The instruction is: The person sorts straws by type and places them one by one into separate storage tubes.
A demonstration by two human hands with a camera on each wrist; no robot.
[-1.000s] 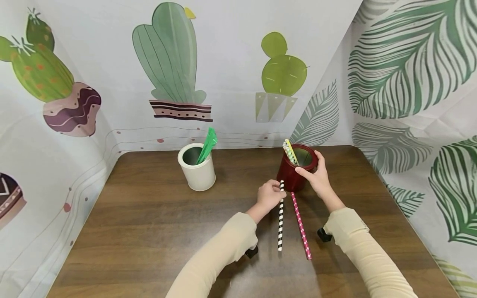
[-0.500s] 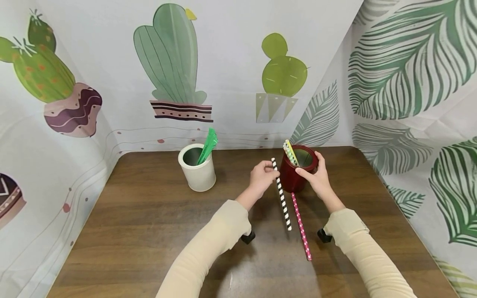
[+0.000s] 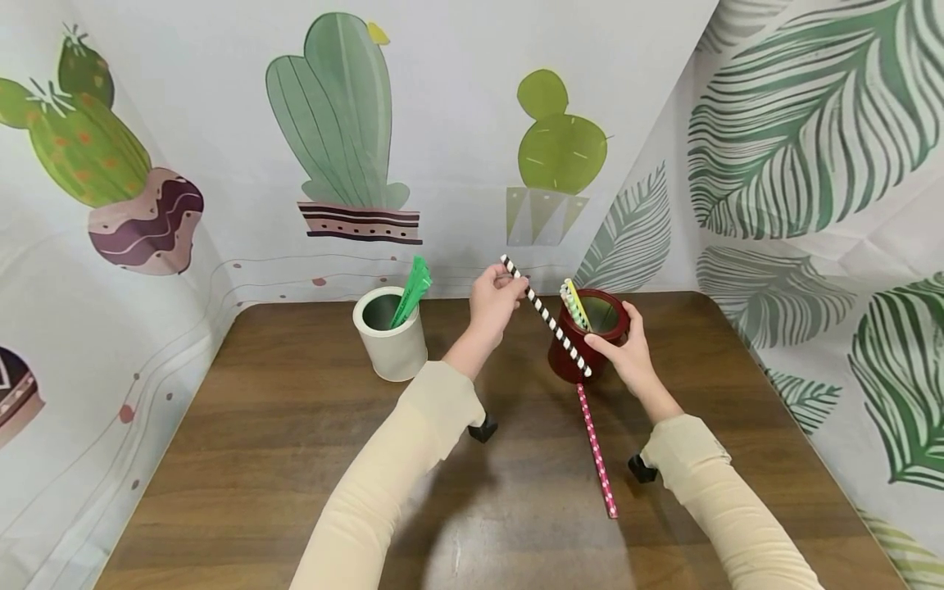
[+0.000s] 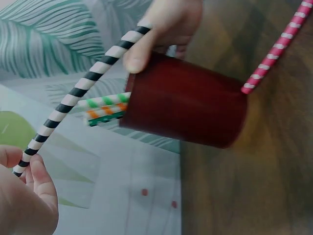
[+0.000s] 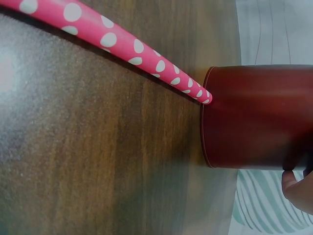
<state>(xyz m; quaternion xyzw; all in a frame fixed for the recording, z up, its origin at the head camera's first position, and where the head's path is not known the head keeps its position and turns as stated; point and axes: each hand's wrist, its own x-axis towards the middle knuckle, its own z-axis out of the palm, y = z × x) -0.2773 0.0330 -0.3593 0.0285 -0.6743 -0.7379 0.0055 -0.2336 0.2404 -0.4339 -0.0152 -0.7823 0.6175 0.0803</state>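
My left hand [image 3: 496, 305] pinches a black-and-white striped paper straw [image 3: 546, 314] near its upper end. The straw slants down to the right, and its lower end overlaps the front of a dark red round canister [image 3: 566, 360] in the head view. Several patterned straws [image 4: 105, 107] stick out of that canister. My right hand [image 3: 625, 346] grips the canister's rim on the right side, thumb at the front. A pink straw with white dots [image 3: 596, 451] lies on the table, its far end at the canister's base, as the right wrist view also shows.
A cream canister [image 3: 391, 348] with green-wrapped sticks [image 3: 411, 291] in it stands to the left of my left hand. Behind the wooden table [image 3: 295, 459] hangs a cloth printed with cacti and leaves [image 3: 465, 123].
My left hand has lifted the striped straw up, away and to the left, and the straw has tilted. The right hand stays on the red canister.
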